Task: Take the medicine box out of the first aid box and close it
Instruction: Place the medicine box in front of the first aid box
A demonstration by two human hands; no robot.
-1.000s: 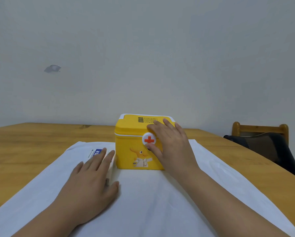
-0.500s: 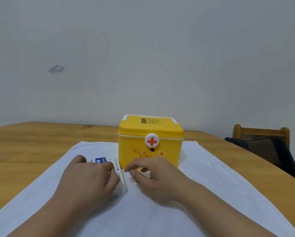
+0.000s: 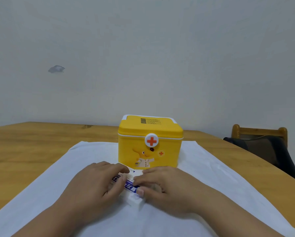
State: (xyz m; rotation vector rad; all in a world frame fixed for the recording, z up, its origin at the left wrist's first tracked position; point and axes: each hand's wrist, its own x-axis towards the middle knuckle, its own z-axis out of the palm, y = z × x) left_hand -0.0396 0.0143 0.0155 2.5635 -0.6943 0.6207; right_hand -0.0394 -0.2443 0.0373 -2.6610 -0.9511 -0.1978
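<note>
The yellow first aid box (image 3: 150, 142) stands on the white cloth with its lid down and a red cross button on the front. A white medicine box with blue print (image 3: 131, 187) lies on the cloth just in front of it, outside the first aid box. My left hand (image 3: 98, 183) grips the medicine box from the left, fingers over its top. My right hand (image 3: 167, 185) holds it from the right, thumb on its near end. Much of the medicine box is hidden under my fingers.
A white cloth (image 3: 203, 168) covers the middle of a wooden table (image 3: 23, 147). A wooden chair with a dark cushion (image 3: 266, 147) stands at the table's right edge. A plain wall rises behind.
My right hand left the first aid box lid and came down to the medicine box. Both hands have drawn the medicine box from the left of the first aid box to in front of it.
</note>
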